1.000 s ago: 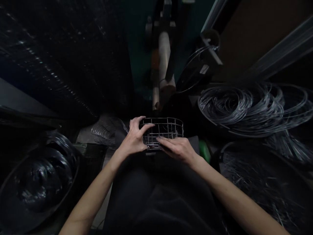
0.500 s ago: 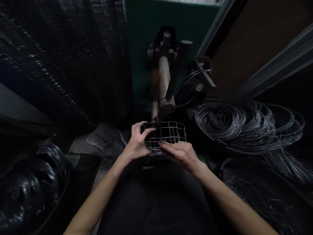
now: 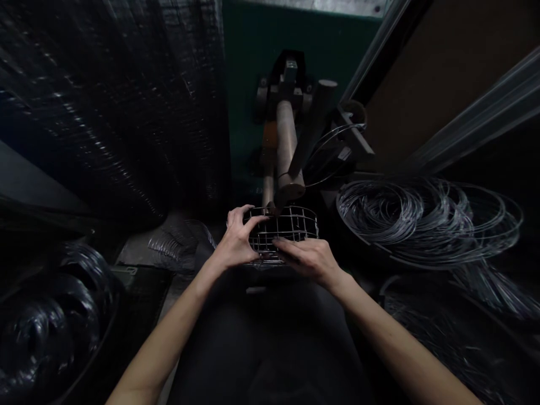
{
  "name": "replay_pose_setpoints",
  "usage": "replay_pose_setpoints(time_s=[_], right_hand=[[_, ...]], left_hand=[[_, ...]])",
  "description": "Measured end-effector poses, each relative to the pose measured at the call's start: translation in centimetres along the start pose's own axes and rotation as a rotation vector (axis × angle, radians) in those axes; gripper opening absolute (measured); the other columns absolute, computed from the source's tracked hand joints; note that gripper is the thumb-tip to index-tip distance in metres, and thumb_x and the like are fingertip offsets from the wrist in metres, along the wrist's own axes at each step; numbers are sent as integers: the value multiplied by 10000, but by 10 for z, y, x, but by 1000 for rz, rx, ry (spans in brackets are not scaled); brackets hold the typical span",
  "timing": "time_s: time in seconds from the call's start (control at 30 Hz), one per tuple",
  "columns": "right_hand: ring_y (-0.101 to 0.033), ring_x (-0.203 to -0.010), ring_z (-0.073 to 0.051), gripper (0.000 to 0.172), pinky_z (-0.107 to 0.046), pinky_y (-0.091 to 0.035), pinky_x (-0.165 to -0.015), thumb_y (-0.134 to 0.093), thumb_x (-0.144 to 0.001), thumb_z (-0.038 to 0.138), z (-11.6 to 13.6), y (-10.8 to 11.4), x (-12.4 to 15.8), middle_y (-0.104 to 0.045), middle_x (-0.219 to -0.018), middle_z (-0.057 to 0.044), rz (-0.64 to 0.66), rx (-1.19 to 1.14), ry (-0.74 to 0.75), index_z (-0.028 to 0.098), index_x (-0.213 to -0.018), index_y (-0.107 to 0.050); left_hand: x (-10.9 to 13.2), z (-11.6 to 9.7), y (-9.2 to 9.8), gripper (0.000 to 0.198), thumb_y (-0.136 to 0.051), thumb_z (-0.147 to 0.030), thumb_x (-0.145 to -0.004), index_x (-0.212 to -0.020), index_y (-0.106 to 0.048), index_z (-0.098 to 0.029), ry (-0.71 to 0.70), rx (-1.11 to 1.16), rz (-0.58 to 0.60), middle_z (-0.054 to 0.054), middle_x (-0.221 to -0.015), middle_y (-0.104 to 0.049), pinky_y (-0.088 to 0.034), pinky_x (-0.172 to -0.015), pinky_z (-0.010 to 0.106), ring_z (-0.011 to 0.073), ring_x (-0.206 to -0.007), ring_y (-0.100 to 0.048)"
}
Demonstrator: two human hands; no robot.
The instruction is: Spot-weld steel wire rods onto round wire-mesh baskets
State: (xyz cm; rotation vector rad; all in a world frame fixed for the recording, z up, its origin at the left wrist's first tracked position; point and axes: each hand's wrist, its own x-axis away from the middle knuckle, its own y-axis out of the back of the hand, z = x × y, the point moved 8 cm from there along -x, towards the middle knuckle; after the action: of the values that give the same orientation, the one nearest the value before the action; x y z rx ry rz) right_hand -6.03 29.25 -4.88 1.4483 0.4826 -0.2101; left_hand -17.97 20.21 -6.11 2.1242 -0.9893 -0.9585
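Note:
A round wire basket (image 3: pixel 287 228) of crossed metal wires sits at the tip of the machine's electrode arms (image 3: pixel 288 140). My left hand (image 3: pixel 240 239) grips its left side, with the thumb and fingers spread around the wires. On the basket's near right side, my right hand (image 3: pixel 310 256) lies with its fingers together, pressed on the wires. The lower arm's tip appears to meet the basket's far edge; whether they touch I cannot tell. The underside of the basket and part of my right fingers are hidden.
On the right stands a tub heaped with wire rings (image 3: pixel 379 211), above a bin of straight wire pieces (image 3: pixel 439 326). Shiny wire coils (image 3: pixel 46 326) fill the lower left. Stacked wire mesh (image 3: pixel 105 112) rises at upper left, beside the green machine body (image 3: pixel 248 56).
The basket has turned or tilted slightly between my hands, and my right hand sits a little higher and further left. The whole view has shifted slightly.

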Motion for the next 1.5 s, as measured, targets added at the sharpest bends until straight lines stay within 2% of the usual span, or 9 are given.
replay_pose_setpoints(time_s=[0.13, 0.37, 0.57, 0.77, 0.87, 1.0, 1.3, 1.4, 1.5], right_hand=[[-710, -747, -138, 271, -229, -533, -622, -543, -923, 315, -2, 0, -1, -721, -1059, -10, -7, -61, -51, 234, -1139, -685], [-713, -754, -126, 251, -202, -495, -583, -544, -921, 343, -10, 5, -10, -738, -997, 22, 12, -56, -125, 276, -1109, -696], [-714, -759, -141, 260, -209, -478, -575, -565, -911, 348, -26, -2, -27, -741, -994, 12, 34, -13, -156, 279, -1131, -687], [-696, -829, -140, 253, -198, -489, -647, -580, -905, 351, -29, -4, -28, -730, -1052, -2, 77, -2, -203, 278, -1121, -689], [-668, -875, -130, 260, -199, -495, -705, -540, -930, 331, -28, 4, -17, -698, -1108, -27, 22, -21, -236, 269, -1149, -667], [-615, -726, -110, 216, -199, -456, -601, -516, -937, 316, -42, 9, -7, -643, -974, -50, -88, 22, -383, 246, -991, -713], [-577, -708, -127, 222, -219, -440, -604, -524, -923, 351, -63, 1, -34, -587, -889, -43, -136, -80, -385, 227, -932, -708], [-593, -774, -156, 243, -248, -470, -662, -511, -924, 355, -60, 14, -27, -581, -933, -65, -182, -117, -400, 207, -969, -697], [-616, -857, -178, 309, -282, -496, -758, -406, -962, 359, -54, 43, 3, -603, -964, -79, -255, -195, -481, 202, -1037, -662]], left_hand=[[-1, -1, 4, 789, -848, -444, -535, -1229, -541, -231, -12, -7, 13, 133, -1323, -367, -348, -1072, 530, 351, -1261, -348], [-13, 4, 6, 815, -854, -495, -512, -1225, -553, -240, 50, 37, 85, 132, -1315, -366, -363, -1060, 543, 367, -1275, -328], [-35, 15, 10, 852, -889, -453, -458, -1209, -557, -229, 42, 16, 58, 133, -1302, -377, -349, -1067, 548, 364, -1262, -344], [-37, 24, 5, 833, -888, -486, -456, -1185, -566, -240, 6, 34, 23, 114, -1279, -405, -331, -1087, 519, 328, -1255, -372], [-37, 25, 4, 852, -890, -485, -447, -1190, -564, -227, -7, 37, 7, 119, -1279, -403, -330, -1088, 508, 328, -1256, -363], [-44, 28, 6, 837, -881, -470, -463, -1197, -555, -235, 28, 38, -2, 113, -1284, -395, -346, -1074, 513, 331, -1251, -353], [-70, 45, 6, 835, -889, -437, -454, -1194, -563, -227, 72, 15, 1, 107, -1269, -410, -327, -1089, 508, 334, -1236, -378], [-65, 48, 7, 894, -882, -475, -465, -1245, -537, -209, 63, 31, -2, 128, -1312, -393, -298, -1109, 511, 344, -1272, -356], [-43, 61, 11, 1134, -875, -537, -447, -1409, -354, -237, 72, 64, 2, 162, -1447, -260, -249, -1118, 574, 390, -1358, -245]])
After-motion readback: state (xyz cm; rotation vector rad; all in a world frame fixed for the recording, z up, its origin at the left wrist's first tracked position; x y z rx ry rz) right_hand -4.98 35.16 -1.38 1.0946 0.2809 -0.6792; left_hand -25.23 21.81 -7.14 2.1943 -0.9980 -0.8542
